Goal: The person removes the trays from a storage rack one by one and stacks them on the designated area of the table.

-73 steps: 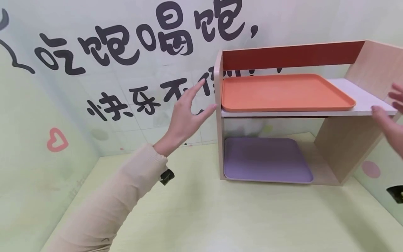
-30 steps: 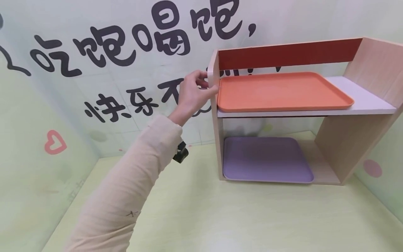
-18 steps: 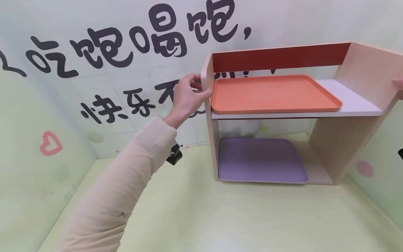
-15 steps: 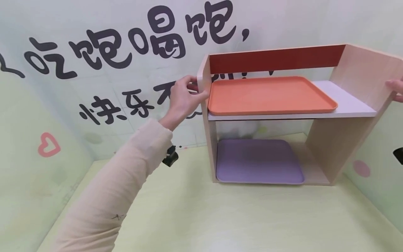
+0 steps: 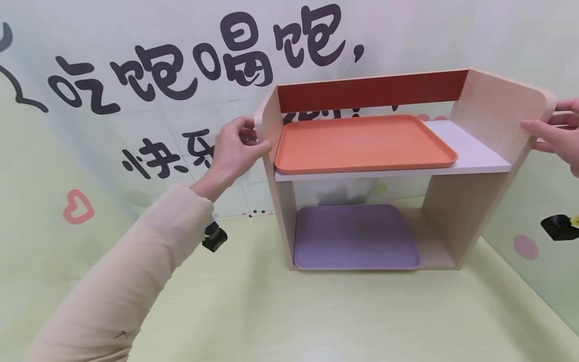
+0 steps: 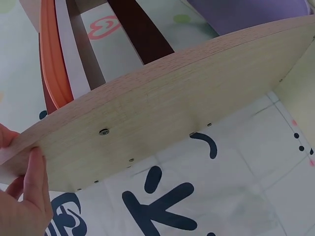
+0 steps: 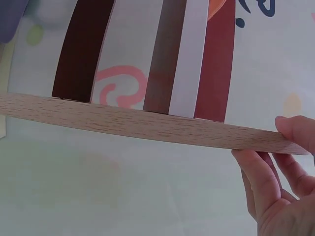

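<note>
A two-tier wooden shelf (image 5: pixel 497 113) stands on the table, with pale side panels and a dark red back rail. My left hand (image 5: pixel 232 153) grips the upper front edge of its left panel, thumb inside and fingers outside. At the opposite end my right hand (image 5: pixel 561 133) pinches the right panel's upper edge, partly cut off by the frame. The left wrist view shows the left panel's outer face (image 6: pixel 147 118) between thumb and fingers. On the upper board lies an orange tray (image 5: pixel 362 143), against the left side. A purple tray (image 5: pixel 355 236) lies on the bottom board.
The pale green table (image 5: pixel 316 311) spreads in front of the shelf. Behind rises a wall (image 5: pixel 407 30) with large dark lettering. Side walls stand at left and right, the left one bearing a pink heart (image 5: pixel 78 206).
My left hand has reached up and taken hold of the left panel, and my right hand has come onto the right panel. The shelf, trays included, has shifted left relative to the wall lettering.
</note>
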`<state>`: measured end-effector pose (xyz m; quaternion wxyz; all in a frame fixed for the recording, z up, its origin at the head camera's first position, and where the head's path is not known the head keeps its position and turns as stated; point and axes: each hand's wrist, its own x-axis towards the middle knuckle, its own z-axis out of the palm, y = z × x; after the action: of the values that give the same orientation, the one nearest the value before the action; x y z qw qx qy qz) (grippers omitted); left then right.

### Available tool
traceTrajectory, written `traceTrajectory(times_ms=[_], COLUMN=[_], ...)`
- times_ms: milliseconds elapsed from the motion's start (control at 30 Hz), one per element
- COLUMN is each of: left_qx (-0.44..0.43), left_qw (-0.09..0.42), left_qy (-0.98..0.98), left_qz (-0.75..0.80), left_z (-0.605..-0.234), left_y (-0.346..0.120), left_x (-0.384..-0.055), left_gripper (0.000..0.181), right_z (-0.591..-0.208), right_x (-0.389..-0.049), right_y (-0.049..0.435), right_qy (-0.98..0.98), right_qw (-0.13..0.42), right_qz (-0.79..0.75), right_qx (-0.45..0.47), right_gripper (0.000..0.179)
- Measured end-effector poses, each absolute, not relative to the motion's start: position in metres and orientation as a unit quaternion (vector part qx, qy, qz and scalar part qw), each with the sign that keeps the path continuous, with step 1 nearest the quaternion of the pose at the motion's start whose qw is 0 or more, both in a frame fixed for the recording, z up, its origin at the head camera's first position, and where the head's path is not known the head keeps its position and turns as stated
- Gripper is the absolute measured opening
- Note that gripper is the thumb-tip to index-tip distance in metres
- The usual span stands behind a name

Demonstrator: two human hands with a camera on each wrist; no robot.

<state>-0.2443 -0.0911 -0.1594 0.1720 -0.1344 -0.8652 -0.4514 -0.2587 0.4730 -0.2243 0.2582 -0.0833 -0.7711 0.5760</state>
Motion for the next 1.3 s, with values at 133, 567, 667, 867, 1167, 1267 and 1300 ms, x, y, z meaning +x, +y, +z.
traceTrajectory(times_ms=[133,567,667,867,1167,1267,1300], left_qx=[-0.126,-0.094,-0.083,-0.061,-0.045,-0.043,-0.043], left_qw=[0.179,0.185,0.192,0.188,0.190,0.186,0.185], left_qy=[-0.873,-0.899,-0.904,-0.905,-0.906,-0.908,-0.909], left_qz=[-0.437,-0.386,-0.373,-0.377,-0.376,-0.372,-0.371], left_z=[-0.159,-0.155,-0.155,-0.159,-0.158,-0.156,-0.155], left_y=[-0.109,-0.163,-0.177,-0.203,-0.221,-0.224,-0.225], left_x=[-0.241,-0.219,-0.216,-0.213,-0.217,-0.218,-0.219], left_gripper=[0.033,0.039,0.042,0.049,0.052,0.053,0.053], right_z=[-0.200,-0.173,-0.171,-0.170,-0.170,-0.171,-0.171], right_x=[-0.228,-0.207,-0.212,-0.221,-0.225,-0.226,-0.226], right_y=[0.409,0.313,0.299,0.271,0.251,0.247,0.246], right_qy=[-0.782,-0.792,-0.782,-0.804,-0.817,-0.824,-0.827], right_qw=[0.254,0.217,0.207,0.193,0.194,0.194,0.195], right_qz=[0.565,0.571,0.587,0.562,0.541,0.531,0.526], right_qx=[-0.064,0.001,0.016,0.029,0.036,0.034,0.034], right_gripper=[0.038,0.028,0.028,0.032,0.036,0.040,0.040])
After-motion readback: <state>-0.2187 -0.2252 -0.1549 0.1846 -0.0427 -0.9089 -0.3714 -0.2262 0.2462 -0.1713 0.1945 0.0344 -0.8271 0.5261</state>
